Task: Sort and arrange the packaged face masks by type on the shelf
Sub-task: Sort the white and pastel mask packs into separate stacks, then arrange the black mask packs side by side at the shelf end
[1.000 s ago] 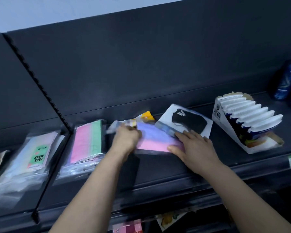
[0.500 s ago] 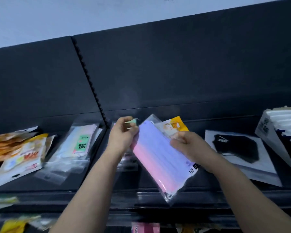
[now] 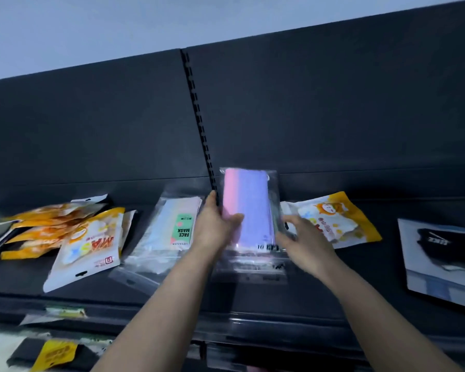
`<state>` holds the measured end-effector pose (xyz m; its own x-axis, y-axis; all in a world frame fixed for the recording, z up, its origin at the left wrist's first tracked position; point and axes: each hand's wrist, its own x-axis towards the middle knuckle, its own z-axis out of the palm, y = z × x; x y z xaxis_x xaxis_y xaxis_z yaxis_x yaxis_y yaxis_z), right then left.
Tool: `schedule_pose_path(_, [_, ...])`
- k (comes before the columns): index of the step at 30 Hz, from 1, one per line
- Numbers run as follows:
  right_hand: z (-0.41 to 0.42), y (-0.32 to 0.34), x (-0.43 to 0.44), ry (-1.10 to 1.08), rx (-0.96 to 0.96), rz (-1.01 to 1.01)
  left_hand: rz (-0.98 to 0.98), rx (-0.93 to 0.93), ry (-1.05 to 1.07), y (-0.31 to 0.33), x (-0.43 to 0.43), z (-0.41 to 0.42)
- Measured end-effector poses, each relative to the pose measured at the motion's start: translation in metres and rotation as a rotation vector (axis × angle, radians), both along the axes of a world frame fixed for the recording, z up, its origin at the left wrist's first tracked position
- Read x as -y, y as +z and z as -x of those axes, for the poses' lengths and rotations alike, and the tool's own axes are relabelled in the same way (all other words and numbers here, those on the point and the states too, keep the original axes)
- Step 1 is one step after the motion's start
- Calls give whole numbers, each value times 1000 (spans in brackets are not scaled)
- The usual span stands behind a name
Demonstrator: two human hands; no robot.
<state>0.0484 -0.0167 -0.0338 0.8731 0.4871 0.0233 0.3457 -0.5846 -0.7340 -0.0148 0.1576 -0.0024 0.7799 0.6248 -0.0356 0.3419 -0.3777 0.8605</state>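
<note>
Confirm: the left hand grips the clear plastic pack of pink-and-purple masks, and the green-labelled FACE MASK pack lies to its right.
Wrong side: the head view shows the green-labelled FACE MASK pack left of the pink-and-purple pack that the left hand grips.

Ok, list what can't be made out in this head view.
All in the head view:
Right hand: motion blur hides whether its grip is on the pink-purple pack held by the left hand.
Pack's bottom print: blurred.
Black mask pack: cut off by the right edge.
Orange packs: overlapped and blurred, count unclear.
</note>
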Motion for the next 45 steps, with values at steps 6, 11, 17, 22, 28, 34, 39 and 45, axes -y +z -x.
schedule_pose_path(6, [1, -9, 10, -150, 276, 88, -698, -93, -141, 2, 21, -19])
schedule_pose_path(11, [-18, -19, 67, -324, 366, 457, -549, -32, -519, 2, 74, -50])
schedule_pose_path(17, [-21, -18, 133, -497, 202, 676, -766, -257, -765, -40, 130, -82])
schedule_pose_path(22, [-19, -27, 172, -485, 104, 649, -720, -331, -729, -53, 150, -112])
schedule_pose_path(28, [-33, -37, 204, -405, 87, 521, -762, -239, -703, -52, 168, -110])
schedule_pose_path(34, [-46, -29, 214, -259, 153, 391, -638, -107, -737, -53, 165, -92])
schedule_pose_path(39, [-48, -31, 214, -418, 223, 427, -676, -103, -514, -56, 168, -85])
schedule_pose_path(45, [-54, -26, 230, -512, 15, 632, -610, -371, -598, -54, 172, -85])
